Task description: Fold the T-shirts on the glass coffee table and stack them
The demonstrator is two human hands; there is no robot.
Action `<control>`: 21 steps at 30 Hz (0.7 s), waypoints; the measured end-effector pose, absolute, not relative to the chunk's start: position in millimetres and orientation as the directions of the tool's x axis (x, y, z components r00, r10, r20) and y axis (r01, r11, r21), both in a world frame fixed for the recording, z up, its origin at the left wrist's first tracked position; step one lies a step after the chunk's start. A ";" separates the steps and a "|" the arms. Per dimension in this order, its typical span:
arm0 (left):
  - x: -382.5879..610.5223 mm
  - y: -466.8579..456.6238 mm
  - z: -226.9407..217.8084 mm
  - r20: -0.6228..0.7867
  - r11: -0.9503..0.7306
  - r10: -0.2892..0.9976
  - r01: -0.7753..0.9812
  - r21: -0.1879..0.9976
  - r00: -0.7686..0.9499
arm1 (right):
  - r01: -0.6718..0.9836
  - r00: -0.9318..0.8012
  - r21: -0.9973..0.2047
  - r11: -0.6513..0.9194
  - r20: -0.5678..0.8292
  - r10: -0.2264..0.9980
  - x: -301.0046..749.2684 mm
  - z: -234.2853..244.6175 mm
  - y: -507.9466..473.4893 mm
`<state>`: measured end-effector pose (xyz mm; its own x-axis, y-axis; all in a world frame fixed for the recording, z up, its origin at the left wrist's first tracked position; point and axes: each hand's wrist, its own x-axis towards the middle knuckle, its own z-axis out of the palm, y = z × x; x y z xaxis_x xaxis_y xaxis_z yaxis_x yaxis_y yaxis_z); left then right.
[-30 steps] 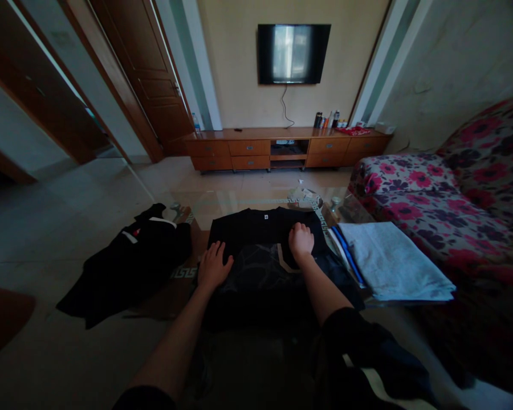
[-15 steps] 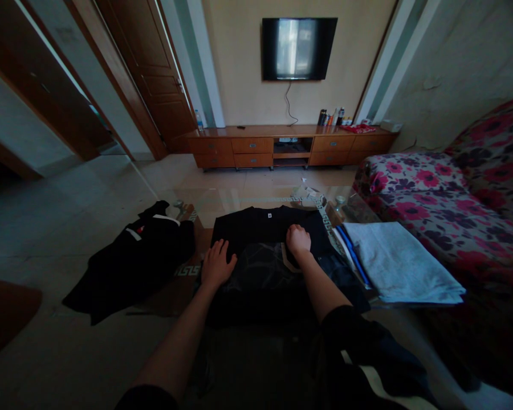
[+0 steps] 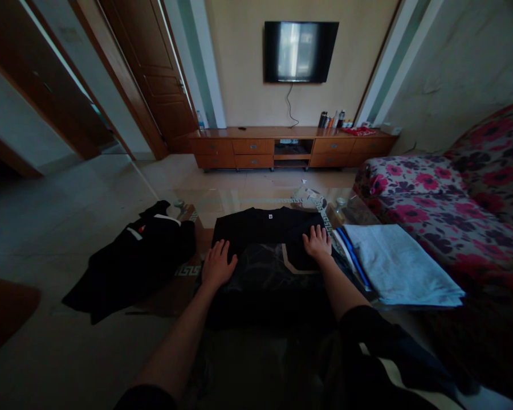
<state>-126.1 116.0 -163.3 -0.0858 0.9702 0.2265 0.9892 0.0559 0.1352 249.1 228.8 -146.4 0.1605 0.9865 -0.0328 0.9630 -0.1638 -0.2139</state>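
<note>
Filling the right side of the room, a floral sofa (image 3: 444, 193) runs beside a glass coffee table (image 3: 226, 209), while a long wooden TV cabinet (image 3: 248, 147) stands against the far wall under a wall-mounted television (image 3: 300, 51). On the table, a black T-shirt (image 3: 265, 228) lies spread flat in the middle, collar towards the far edge and a pale printed panel on its near half. A crumpled black garment (image 3: 132, 262) hangs over the table's left end, well apart from a folded pale blue cloth (image 3: 402, 262) at the right end, just beside the shirt. The left hand (image 3: 217, 265) rests open, palm down, on the shirt's left edge. The right hand (image 3: 317, 242) lies flat with fingers spread on the shirt's right side, gripping nothing.
</note>
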 end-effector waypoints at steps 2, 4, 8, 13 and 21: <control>-126.0 116.0 -163.3 0.226 0.058 0.970 0.989 0.133 -0.087 | 0.969 0.130 -0.202 -0.139 -0.057 0.990 260.9 -150.8 231.7; -126.0 116.0 -163.4 0.228 0.059 0.970 0.990 0.128 -0.087 | 0.972 0.110 -0.203 -0.122 -0.072 0.991 268.9 -152.3 235.0; -125.8 116.1 -163.2 0.223 0.062 0.971 0.991 0.121 -0.088 | 0.973 0.127 -0.185 -0.139 -0.074 0.989 268.4 -149.7 237.5; -125.9 117.0 -164.7 0.221 0.067 0.971 0.990 0.125 -0.093 | 0.981 0.143 -0.134 -0.137 0.030 0.989 250.3 -145.8 233.8; -129.6 114.9 -163.3 0.202 0.047 0.976 0.987 0.151 -0.077 | 0.988 0.050 -0.147 -0.052 -0.020 0.999 262.9 -149.8 227.4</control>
<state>-129.6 114.9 -163.3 -0.0769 0.9764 0.2019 0.9875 0.0466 0.1509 262.9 227.4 -149.8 0.0496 0.9986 -0.0195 0.9878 -0.0520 -0.1466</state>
